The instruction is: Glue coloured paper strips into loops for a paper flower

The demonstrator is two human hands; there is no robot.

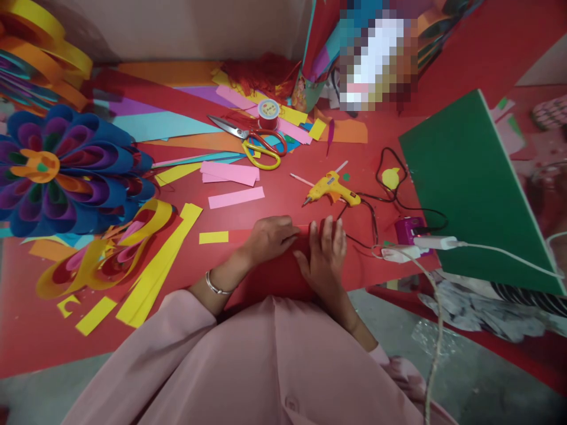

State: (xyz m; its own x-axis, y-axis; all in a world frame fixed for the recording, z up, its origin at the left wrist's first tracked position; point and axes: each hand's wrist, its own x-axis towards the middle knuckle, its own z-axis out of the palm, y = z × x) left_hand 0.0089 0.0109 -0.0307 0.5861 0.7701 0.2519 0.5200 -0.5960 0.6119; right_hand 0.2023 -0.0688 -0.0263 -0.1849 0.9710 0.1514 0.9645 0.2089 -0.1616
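Observation:
A red sheet of paper lies on the red table right in front of me. My left hand rests on its upper edge, fingers curled and pinching at the fold. My right hand lies flat on the same paper, fingers stretched out and pressing it down. A silver bangle sits on my left wrist. A yellow glue gun lies just beyond my hands, its black cord trailing to the right.
Yellow-handled scissors, a red thread spool, pink strips and yellow strips lie scattered. A big blue-purple paper flower sits left. A green board leans at right, beside a white power strip.

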